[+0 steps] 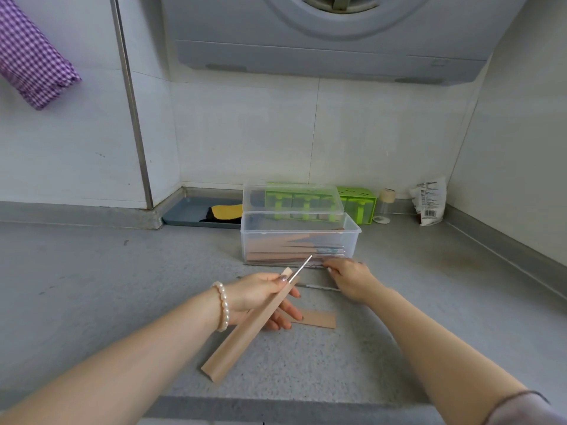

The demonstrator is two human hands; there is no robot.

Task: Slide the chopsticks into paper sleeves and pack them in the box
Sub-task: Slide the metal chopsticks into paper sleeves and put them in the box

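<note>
Nearest the front edge of the worktop (92, 302), I have the left hand (257, 297) gripping a tan paper sleeve (245, 329), thumb pinched on its upper end and fingers curled beneath. The sleeve slants from near the front edge up toward the box, and one metal chopstick (302, 267) pokes out of its open top, so I judge this sleeve only half loaded: one stick in, its partner to come.

Just beyond the left hand, an empty sleeve (316, 319) lies flat on the worktop, partly under my fingers. Past that, a loose chopstick (319, 286) lies crosswise.

The right hand (349, 277) rests palm down further in, its fingertips on a few more metal chopsticks (316, 265) lying against the front wall of the box; I cannot tell whether it has pinched one yet. The next move, as I see it, calls for lifting one stick clear, lining its tip with the narrow sleeve mouth beside the first stick, and sliding it in without creasing the paper.

The clear plastic box (352, 237) stands toward the back of the worktop, already holding a stack of filled sleeves (276, 251), with its lid (291, 197) propped behind it.
</note>
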